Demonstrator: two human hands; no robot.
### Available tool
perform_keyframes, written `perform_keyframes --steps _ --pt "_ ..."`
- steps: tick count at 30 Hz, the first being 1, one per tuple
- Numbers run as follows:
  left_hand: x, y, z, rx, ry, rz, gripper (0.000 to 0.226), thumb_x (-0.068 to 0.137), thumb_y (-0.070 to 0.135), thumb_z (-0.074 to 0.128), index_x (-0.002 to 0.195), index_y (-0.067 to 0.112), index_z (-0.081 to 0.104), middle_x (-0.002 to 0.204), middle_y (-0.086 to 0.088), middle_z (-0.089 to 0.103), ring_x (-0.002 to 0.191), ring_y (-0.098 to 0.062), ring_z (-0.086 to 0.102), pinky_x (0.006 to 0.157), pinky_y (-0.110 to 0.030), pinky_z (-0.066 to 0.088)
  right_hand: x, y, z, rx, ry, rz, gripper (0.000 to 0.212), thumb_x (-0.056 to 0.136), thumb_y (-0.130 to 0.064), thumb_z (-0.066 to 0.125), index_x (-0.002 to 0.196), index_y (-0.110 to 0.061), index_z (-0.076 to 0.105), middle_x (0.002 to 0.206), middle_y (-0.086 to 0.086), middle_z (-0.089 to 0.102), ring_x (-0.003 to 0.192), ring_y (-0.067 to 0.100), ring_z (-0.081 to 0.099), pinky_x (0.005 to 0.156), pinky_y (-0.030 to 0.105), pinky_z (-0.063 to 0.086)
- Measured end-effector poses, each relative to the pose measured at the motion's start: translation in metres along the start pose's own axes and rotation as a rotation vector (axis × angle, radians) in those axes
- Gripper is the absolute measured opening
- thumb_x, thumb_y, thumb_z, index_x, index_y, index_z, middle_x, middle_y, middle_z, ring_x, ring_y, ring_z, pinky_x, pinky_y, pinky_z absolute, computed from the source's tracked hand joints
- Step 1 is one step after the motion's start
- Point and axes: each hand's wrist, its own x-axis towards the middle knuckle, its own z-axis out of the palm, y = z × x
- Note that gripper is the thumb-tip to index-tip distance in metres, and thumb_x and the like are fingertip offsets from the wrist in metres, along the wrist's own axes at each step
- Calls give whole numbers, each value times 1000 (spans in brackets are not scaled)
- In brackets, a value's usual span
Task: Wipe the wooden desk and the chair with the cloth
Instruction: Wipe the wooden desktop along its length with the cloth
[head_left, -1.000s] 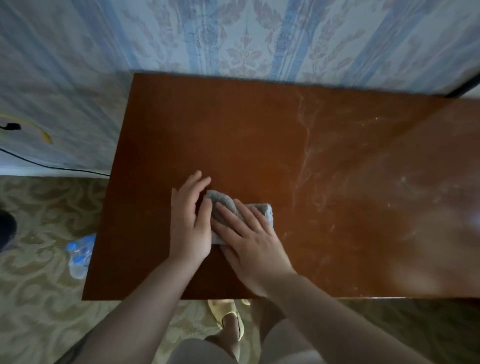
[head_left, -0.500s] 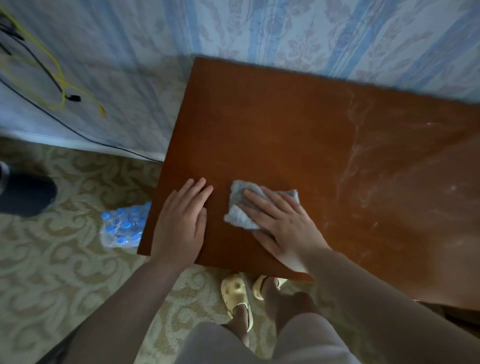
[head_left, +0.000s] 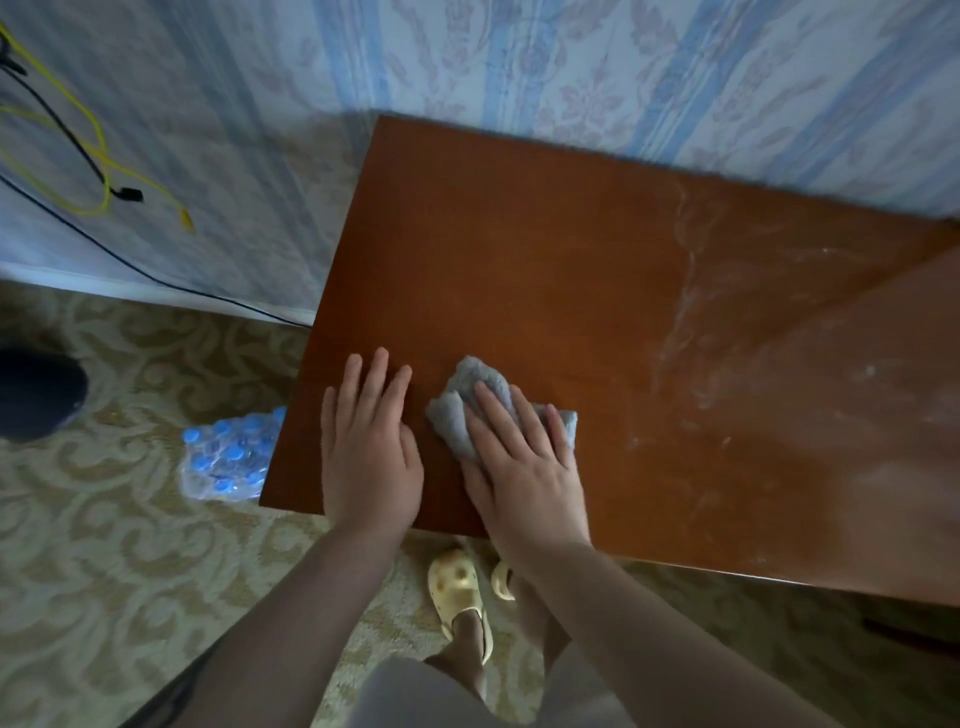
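Both hands lie flat with straight fingers, the right hand (head_left: 524, 467) pressing the cloth (head_left: 457, 415) beneath, the left hand (head_left: 369, 452) beside.

2 hands (head_left: 370, 457), 1 cloth (head_left: 470, 410), 1 desk (head_left: 571, 270)

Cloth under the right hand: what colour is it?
Grey cloth; the head view shows it best.

Bare forearms, grey shorts (head_left: 415, 691), yellow clogs (head_left: 457, 587).
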Motion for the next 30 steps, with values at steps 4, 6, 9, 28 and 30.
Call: perform_keyframes --steps 4,6,9,28,30 --pt "-2 19 10 13 -33 -21 49 99 18 36 147 22 37 159 4 22 149 -12 2 121 -35 1 -13 -35 5 44 23 75 53 96 -35 31 146 -22 43 155 -3 35 146 25 24 114 43 17" --pt "-3 18 10 9 -44 -8 48 100 21 33 147 22 38 158 5 26 149 -12 6 121 -34 2 -35 -3 -2 -16 -59 -161 50 101 -38 30 148 -24 38 158 -5 28 148 23 18 116 42 16" --pt "-4 18 11 23 -53 -3 46 102 24 35 148 23 37 158 5 27 148 -13 11 121 -35 3 -35 63 -12 -140 -141 -369 53 103 -45 26 154 -29 22 162 -9 13 150 18 7 119 43 9" --pt "-32 96 43 31 -114 76 53 96 31 21 145 27 42 159 5 22 149 -16 8 119 -37 -2 -39 34 -2 82 133 318 50 95 -36 35 143 -27 47 153 -6 39 144 21 29 114 41 19" --pt "-32 95 42 19 -126 81 50 96 21 32 144 27 43 160 5 21 149 -15 6 120 -37 -2 -59 43 -5 24 47 167 50 97 -37 34 144 -25 43 155 -5 36 146 22 24 114 42 19"
